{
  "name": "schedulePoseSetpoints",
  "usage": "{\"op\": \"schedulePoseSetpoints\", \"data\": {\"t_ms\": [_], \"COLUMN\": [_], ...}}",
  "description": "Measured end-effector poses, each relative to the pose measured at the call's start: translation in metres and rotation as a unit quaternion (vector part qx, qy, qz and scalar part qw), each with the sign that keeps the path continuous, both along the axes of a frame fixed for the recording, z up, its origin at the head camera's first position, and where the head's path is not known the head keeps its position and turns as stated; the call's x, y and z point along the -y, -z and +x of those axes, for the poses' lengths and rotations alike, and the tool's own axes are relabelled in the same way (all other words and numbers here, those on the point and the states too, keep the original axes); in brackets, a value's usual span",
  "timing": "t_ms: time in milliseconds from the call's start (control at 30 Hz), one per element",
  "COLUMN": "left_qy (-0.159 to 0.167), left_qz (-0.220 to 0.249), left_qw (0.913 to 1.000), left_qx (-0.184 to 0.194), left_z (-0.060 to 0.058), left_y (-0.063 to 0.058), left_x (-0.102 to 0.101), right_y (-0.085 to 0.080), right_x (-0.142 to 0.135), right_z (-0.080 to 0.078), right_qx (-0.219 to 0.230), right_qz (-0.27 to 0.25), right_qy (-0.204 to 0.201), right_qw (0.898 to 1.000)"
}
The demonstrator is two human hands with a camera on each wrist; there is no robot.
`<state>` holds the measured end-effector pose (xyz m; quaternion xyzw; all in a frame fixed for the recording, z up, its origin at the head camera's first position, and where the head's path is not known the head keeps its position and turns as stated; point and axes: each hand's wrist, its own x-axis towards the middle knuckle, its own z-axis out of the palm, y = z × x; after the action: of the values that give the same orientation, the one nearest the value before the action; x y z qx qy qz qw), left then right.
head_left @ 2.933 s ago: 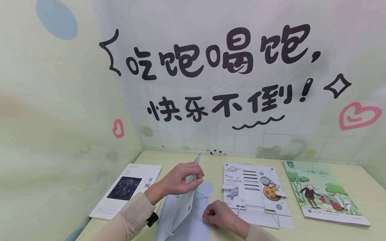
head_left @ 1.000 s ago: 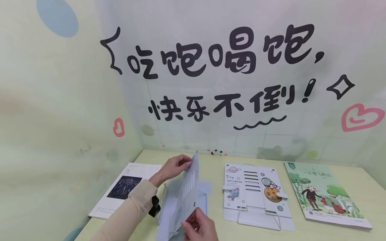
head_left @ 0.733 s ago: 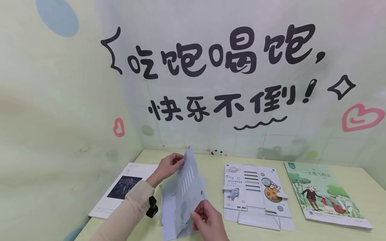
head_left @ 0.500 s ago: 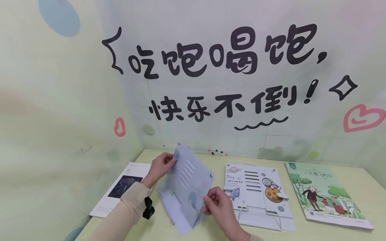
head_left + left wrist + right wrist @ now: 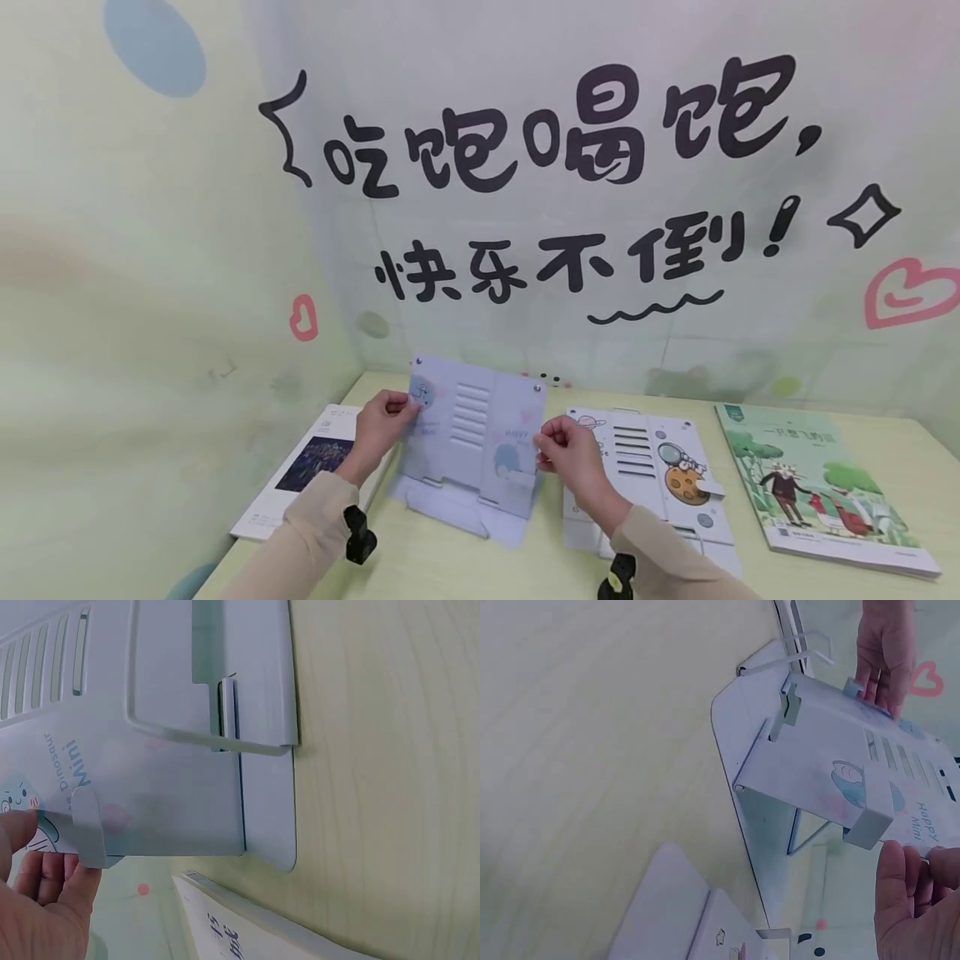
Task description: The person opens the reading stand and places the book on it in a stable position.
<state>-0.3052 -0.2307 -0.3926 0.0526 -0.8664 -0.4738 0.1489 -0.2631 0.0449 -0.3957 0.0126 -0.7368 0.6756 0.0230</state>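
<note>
A pale blue-white book stand [image 5: 437, 450] with slots and dinosaur prints stands on the table, its panel raised and leaning back over a flat base plate [image 5: 742, 735]. My left hand [image 5: 380, 425] pinches the panel's left edge between thumb and fingers, above a side clip [image 5: 88, 825]. On the opposite edge, my right hand [image 5: 576, 458] pinches the panel near the other clip [image 5: 870, 825]. A wire leg [image 5: 810, 836] shows behind the panel in the right wrist view. In the left wrist view, a wire holder [image 5: 202, 739] crosses the panel's lower part.
A second book stand [image 5: 641, 492], printed with an astronaut and planets, lies just right, partly behind my right forearm. Beyond it is a green picture-book [image 5: 825, 475]. A white book [image 5: 273, 508] with a dark cover picture lies at the left. The printed wall [image 5: 600, 350] rises behind the table.
The stand has turned from edge-on to facing me, its panel leaning back. My right hand has moved from the panel's lower corner up its right edge; my left hand has shifted left with its edge.
</note>
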Motion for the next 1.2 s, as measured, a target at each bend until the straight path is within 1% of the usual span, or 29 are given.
{"op": "schedulePoseSetpoints", "data": {"t_ms": [100, 233, 367, 467, 833, 1000, 1133, 1200], "left_qy": [-0.01, -0.018, -0.022, -0.027, -0.047, -0.041, -0.037, -0.033], "left_qz": [0.008, 0.006, 0.005, 0.005, 0.001, -0.002, 0.0, 0.003], "left_qw": [0.9999, 0.9997, 0.9996, 0.9994, 0.9981, 0.9983, 0.9986, 0.9989], "left_qx": [-0.005, -0.014, -0.018, -0.019, -0.04, -0.041, -0.039, -0.034], "left_z": [0.003, 0.007, 0.008, 0.008, 0.004, 0.005, 0.006, 0.007], "left_y": [0.001, 0.003, 0.006, 0.008, 0.012, 0.011, 0.01, 0.01], "left_x": [0.0, -0.002, -0.003, -0.004, -0.005, -0.005, -0.005, -0.004], "right_y": [-0.002, -0.003, -0.002, -0.003, -0.002, -0.004, -0.006, -0.004], "right_x": [-0.001, -0.003, -0.004, -0.005, -0.003, -0.004, -0.004, -0.002], "right_z": [-0.01, -0.022, -0.031, -0.035, -0.041, -0.038, -0.036, -0.036], "right_qx": [-0.001, 0.0, 0.004, 0.006, -0.004, -0.029, -0.023, -0.016], "right_qz": [0.019, 0.039, 0.04, 0.038, 0.045, 0.038, 0.041, 0.044], "right_qy": [0.011, 0.027, 0.032, 0.031, 0.034, 0.033, 0.036, 0.048], "right_qw": [1.0, 0.999, 0.999, 0.999, 0.998, 0.998, 0.998, 0.998]}}
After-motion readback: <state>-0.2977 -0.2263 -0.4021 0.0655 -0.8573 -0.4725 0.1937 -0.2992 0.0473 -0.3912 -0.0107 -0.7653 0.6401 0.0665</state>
